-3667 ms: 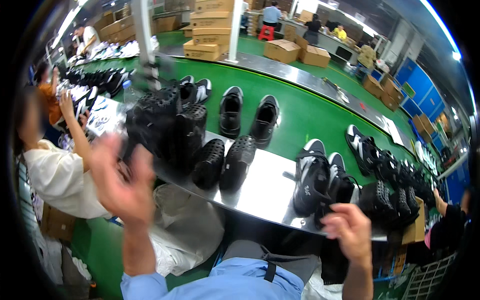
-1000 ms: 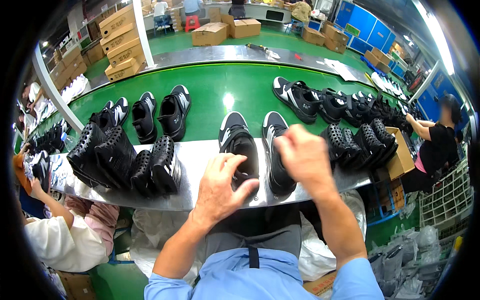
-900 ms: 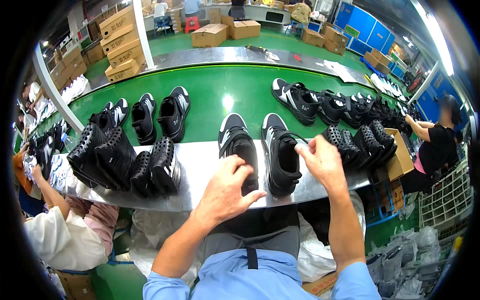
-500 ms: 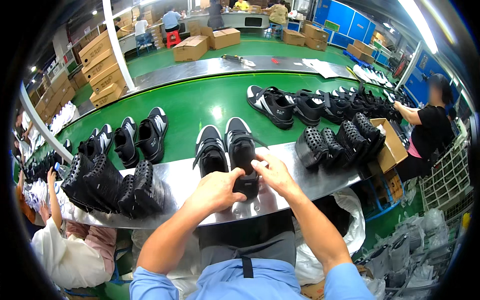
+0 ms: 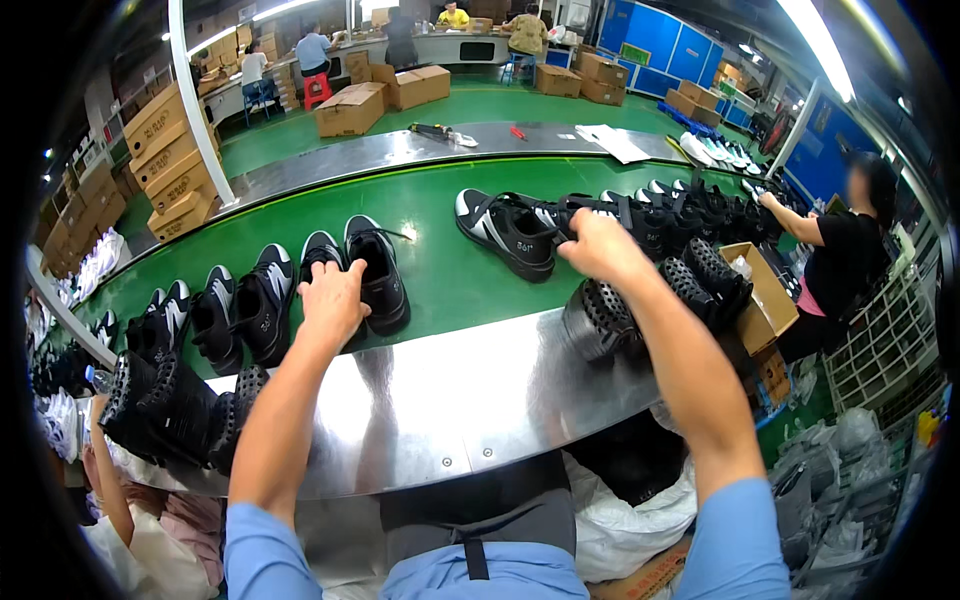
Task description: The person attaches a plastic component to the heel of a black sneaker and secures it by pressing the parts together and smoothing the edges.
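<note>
A pair of black sneakers with grey-white toes stands on the green belt, left of centre. My left hand is over this pair, its fingers apart at the opening of the left sneaker and its thumb beside the right sneaker. Farther right, my right hand reaches out past the steel ledge. Its thumb and forefinger are apart, near the heel of a black sneaker at the front of a long row; some fingertips are hard to make out against the dark shoes.
Black perforated shoe forms stand on the ledge at left, with more such forms at right beside an open carton. More sneakers line the belt at left. A person in black works at right. Below the ledge hangs a white sack.
The sneaker pair has gone from the ledge in front of me to the belt at left. My left hand moved left with it; my right hand left the pair and reached right. The view shifted.
</note>
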Demonstrator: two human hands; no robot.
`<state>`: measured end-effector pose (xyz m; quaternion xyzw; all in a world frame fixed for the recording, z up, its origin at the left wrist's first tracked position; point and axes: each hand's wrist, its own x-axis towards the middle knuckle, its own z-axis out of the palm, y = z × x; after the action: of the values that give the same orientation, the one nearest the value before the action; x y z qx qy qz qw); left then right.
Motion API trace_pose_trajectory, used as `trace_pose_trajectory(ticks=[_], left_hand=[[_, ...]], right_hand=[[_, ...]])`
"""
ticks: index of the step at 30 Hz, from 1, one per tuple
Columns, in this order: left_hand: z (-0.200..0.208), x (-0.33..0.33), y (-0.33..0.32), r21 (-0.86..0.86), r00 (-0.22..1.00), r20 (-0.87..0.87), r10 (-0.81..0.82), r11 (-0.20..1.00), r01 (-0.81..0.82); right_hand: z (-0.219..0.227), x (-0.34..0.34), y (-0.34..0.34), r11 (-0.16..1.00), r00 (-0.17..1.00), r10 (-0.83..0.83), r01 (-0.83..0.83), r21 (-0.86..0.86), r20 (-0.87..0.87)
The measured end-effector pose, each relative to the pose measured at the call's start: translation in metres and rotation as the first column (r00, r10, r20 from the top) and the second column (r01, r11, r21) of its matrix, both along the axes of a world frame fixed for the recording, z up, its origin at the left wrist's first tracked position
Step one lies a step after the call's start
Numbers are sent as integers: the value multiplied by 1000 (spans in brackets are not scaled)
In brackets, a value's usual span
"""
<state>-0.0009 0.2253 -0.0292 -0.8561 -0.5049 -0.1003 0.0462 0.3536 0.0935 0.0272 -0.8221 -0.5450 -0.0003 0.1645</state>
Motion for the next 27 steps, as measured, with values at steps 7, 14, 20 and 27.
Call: trace_pose_trajectory(ticks=[7, 14, 20, 27], left_hand=[[-105, -13, -97, 117, 806, 490, -333, 941, 318], [-108, -14, -106, 23, 802, 522, -289, 945, 325], [-109, -24, -105, 37, 808, 524, -269, 955, 294], [-114, -24, -106, 136, 715, 607, -346, 932, 335]], right_hand=[[-46, 127, 93, 902, 985, -57, 120, -415, 161], [-64, 111, 160, 926, 944, -166, 50, -374, -284], [-87, 30, 173, 944, 1000, 6, 4, -331, 29], [-55, -23, 141, 943, 994, 88, -106, -315, -70]])
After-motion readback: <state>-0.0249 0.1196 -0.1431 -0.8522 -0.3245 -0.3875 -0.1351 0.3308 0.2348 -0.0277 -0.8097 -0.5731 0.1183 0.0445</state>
